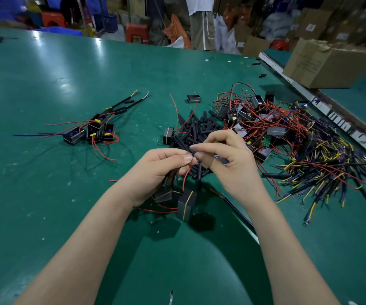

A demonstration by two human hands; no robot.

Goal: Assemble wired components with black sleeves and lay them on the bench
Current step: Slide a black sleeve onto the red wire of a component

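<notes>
My left hand pinches a red wire and grips a black sleeve just above the green bench. My right hand pinches the wire ends at the same spot, fingertips meeting the left thumb. Two black box components hang from the wires below my hands. A heap of loose black sleeves lies behind my hands. Several finished components with sleeved leads lie at the left.
A tangled pile of components with red wires and coloured cable leads fills the right side. A cardboard box stands at the back right beyond a metal rail. A person stands behind the bench.
</notes>
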